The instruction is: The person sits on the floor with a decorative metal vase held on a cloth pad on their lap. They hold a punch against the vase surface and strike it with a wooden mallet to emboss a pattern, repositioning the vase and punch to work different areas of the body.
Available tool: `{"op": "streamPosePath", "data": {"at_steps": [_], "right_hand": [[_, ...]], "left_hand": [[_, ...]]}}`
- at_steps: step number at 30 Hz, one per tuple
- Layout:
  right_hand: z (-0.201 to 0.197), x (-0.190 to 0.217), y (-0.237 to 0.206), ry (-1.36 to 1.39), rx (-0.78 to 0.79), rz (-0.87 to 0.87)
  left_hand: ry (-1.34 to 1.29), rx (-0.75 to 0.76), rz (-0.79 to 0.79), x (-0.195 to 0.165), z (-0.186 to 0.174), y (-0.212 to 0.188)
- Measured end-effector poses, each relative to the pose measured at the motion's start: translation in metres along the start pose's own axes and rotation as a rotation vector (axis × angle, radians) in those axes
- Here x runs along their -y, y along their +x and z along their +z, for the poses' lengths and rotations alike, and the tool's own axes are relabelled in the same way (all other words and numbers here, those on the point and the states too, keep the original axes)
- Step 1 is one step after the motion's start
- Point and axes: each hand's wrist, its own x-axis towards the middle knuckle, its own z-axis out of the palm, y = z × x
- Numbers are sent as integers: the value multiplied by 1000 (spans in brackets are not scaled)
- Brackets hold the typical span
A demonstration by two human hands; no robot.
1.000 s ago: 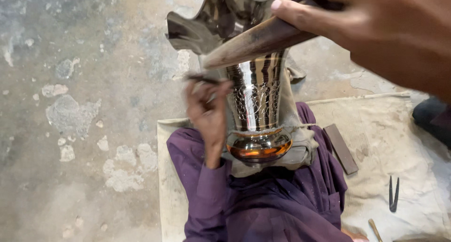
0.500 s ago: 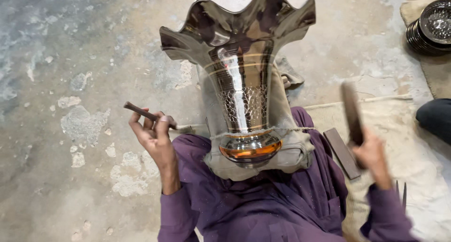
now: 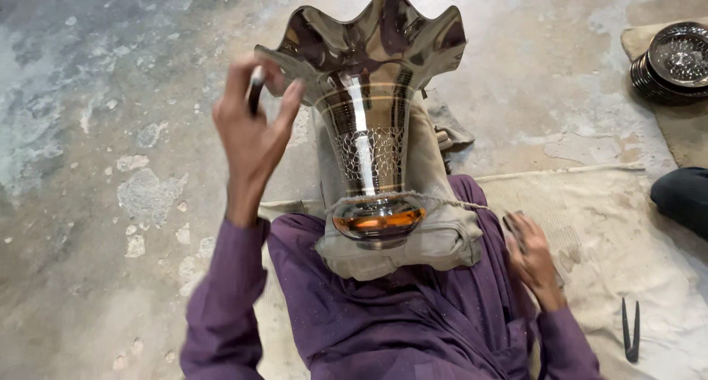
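I see tall polished metal vase with wavy flared rim (image 3: pixel 369 122) lying on lap, base near, rim far, cradled in beige cloth padding (image 3: pixel 435 240) tied with cord. My left hand (image 3: pixel 254 133) raised at left of rim, fingers closed round thin dark metal tool (image 3: pixel 255 92). My right hand (image 3: pixel 532 251) low at right on pale mat (image 3: pixel 627 232), closed on flat dark bar (image 3: pixel 512 224). I judge: keep vase seated in padding, tool tip steady on engraved band, strike light. Black pincers (image 3: pixel 630 328) lie near right.
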Motion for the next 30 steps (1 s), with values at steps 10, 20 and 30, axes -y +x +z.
{"op": "streamPosePath", "data": {"at_steps": [10, 20, 30], "right_hand": [[11, 12, 84, -277, 141, -35], [-8, 32, 171, 403, -56, -141], [-17, 92, 100, 942, 1285, -923]], "left_hand": [[469, 247, 435, -26, 42, 102], [591, 274, 456, -32, 50, 98], [717, 193, 338, -28, 80, 120]]}}
